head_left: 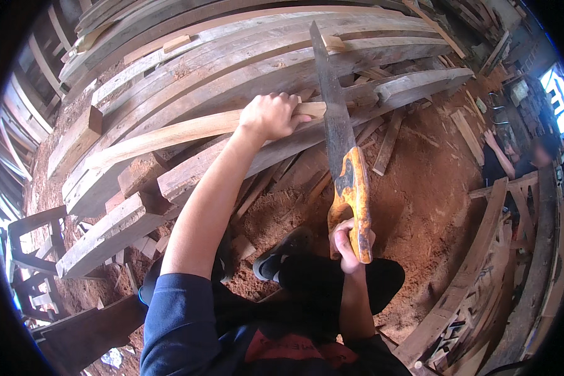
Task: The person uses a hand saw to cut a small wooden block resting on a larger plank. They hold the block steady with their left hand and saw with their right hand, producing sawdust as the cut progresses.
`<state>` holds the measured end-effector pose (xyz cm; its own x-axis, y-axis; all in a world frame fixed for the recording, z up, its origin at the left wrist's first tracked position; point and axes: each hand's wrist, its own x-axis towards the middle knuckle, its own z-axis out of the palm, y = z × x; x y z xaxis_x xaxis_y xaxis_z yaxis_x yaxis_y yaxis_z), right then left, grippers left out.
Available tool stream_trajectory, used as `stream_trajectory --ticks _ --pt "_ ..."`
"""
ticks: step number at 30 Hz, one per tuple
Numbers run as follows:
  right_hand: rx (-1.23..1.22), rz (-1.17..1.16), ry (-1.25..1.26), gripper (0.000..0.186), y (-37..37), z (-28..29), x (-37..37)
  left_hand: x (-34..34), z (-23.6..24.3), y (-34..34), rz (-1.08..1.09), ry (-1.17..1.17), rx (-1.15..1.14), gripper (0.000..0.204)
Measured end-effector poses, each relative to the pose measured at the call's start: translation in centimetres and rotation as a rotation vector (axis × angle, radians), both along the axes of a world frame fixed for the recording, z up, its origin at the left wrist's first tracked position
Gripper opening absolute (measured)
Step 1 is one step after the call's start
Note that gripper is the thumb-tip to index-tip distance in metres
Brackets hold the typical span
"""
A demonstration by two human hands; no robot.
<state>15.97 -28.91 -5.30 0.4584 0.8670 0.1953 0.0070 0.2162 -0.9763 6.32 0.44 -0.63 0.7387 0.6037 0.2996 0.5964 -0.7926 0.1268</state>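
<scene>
A hand saw (333, 100) with a worn yellow-orange handle stands blade up and away from me. My right hand (352, 247) is closed round the lower part of that handle. The blade lies beside the right end of a pale wooden strip (169, 133), touching or very near it; whether it cuts in cannot be told. My left hand (271, 117) is wrapped over the strip a little left of the blade. Under the strip lie thick grey timber beams (200, 164).
More long beams (244, 69) are stacked beyond. Reddish sawdust (413, 188) covers the ground near my feet, with wood offcuts (390, 144) on it. Timber (464, 282) is piled at the right. Another person's arm (500, 153) shows at the far right.
</scene>
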Motion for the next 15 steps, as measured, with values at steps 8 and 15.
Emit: stream_trajectory --ticks 8,15 --pt "-0.04 -0.133 -0.017 0.009 -0.3 0.6 -1.2 -0.2 0.0 -0.1 0.004 0.002 -0.024 0.058" --pt "0.1 -0.11 0.067 0.009 2.4 -0.9 -0.8 -0.2 -0.3 0.0 -0.015 -0.062 -0.008 0.058"
